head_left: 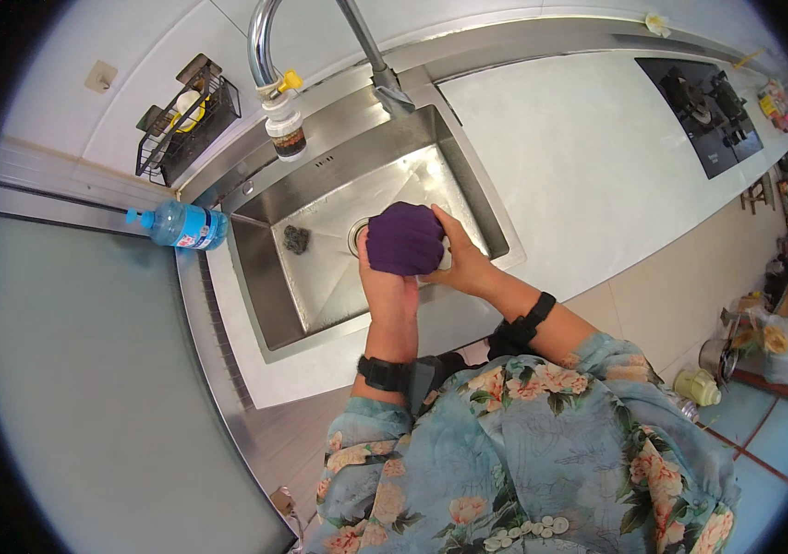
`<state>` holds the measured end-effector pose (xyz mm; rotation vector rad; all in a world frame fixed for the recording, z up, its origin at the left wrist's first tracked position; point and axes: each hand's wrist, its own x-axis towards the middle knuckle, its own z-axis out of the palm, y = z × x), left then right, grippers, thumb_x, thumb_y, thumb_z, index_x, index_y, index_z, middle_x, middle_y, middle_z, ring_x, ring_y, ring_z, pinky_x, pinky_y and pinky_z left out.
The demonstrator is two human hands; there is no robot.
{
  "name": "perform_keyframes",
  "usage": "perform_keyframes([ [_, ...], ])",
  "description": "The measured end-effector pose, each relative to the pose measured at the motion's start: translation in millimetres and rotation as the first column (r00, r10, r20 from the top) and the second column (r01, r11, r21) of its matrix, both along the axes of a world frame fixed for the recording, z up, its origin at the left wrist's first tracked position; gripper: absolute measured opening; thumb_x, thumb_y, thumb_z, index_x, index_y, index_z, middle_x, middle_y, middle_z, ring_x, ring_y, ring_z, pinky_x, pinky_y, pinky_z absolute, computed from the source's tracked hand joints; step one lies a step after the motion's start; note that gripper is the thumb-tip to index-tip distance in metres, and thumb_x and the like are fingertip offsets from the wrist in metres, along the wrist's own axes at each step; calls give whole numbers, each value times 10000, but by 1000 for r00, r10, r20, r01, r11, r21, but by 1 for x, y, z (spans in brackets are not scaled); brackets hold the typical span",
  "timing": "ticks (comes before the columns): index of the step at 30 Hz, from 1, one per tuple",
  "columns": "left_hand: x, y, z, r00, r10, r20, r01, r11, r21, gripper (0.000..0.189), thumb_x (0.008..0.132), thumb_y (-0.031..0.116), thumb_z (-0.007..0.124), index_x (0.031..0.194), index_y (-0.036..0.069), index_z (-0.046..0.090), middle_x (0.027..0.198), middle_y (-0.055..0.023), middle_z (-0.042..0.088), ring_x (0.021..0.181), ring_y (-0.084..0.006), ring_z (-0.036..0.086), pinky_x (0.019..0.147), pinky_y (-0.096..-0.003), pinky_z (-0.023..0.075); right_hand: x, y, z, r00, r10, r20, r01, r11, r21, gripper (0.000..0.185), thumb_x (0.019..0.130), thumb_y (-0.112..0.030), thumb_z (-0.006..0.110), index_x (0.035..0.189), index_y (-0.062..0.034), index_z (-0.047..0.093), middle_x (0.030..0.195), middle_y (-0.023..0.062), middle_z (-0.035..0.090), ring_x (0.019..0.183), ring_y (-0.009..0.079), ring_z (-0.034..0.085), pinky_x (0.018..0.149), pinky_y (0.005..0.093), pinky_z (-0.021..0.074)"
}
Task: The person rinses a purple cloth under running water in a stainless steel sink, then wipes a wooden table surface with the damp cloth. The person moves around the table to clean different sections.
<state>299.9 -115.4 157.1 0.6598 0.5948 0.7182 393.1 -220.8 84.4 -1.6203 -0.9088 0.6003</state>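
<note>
Both hands hold a bunched purple cloth (405, 239) over the stainless steel sink (325, 277). My left hand (388, 280) supports it from below and the left side, its fingers mostly hidden by the cloth. On the right side, my right hand (460, 256) grips it, and a small whitish part of something shows between cloth and fingers. What the cloth covers cannot be told. Partly behind it lies the drain (357, 235). A dark scouring pad (296, 239) rests on the sink floor to the left. Above the basin hangs a chrome faucet (262, 48) with a filter (286, 131) on its end.
A blue plastic bottle (189, 226) lies at the sink's left edge. Behind it, a black wire rack (189, 128) is mounted by the wall. The white countertop (574, 159) runs right to a black gas hob (702, 114). A glass panel (82, 360) stands at the left.
</note>
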Motion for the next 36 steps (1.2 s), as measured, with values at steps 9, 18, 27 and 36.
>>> perform_keyframes([
  [9,-10,27,-37,987,99,-126,-51,939,341,335,966,54,626,1290,72,543,1203,-82,649,1096,-199,637,974,-353,524,22,5,22,832,-101,-545,187,977,105,312,861,17,638,1166,-38,597,1030,39,658,954,138,624,871,288,499],
  [18,-31,26,-98,871,36,-489,424,447,788,1065,751,-32,801,1579,62,138,1548,-184,321,1422,-313,377,1171,-395,346,23,30,61,820,-177,-544,241,969,47,549,760,133,456,1280,-11,560,1106,81,633,1034,168,605,925,297,481],
  [27,-31,22,-76,923,123,-366,177,707,684,893,827,78,795,1539,69,257,1405,-123,512,1292,-246,520,1088,-367,433,-11,47,56,620,200,-759,19,963,270,678,710,196,392,1340,-35,489,1239,109,584,1190,216,576,1054,337,444],
  [36,-57,53,-69,986,120,-114,-114,992,58,319,1003,63,567,1321,77,573,1203,-15,649,1109,-116,612,960,-281,506,0,46,1,927,223,-302,-312,905,-288,807,804,-122,799,1482,-66,366,1431,158,468,1319,302,497,1071,416,459],
])
